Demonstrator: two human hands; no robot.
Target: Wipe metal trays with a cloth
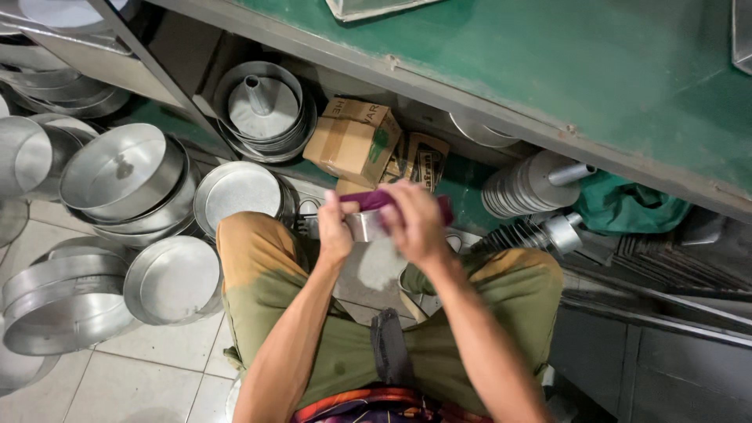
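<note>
Both forearms reach fwd over the knees, hands meeting mid-frame. Left hand (335, 231) curled shut round 1 small metal cup (366, 225), held above the lap. Right hand (413, 219) clamped on 1 purple cloth (376, 199) laid over the cup's rim. Approx 7 round pans (125, 168) on the floor at left, 1 cardboard box (352, 139) under the green bench (548, 70).
</note>
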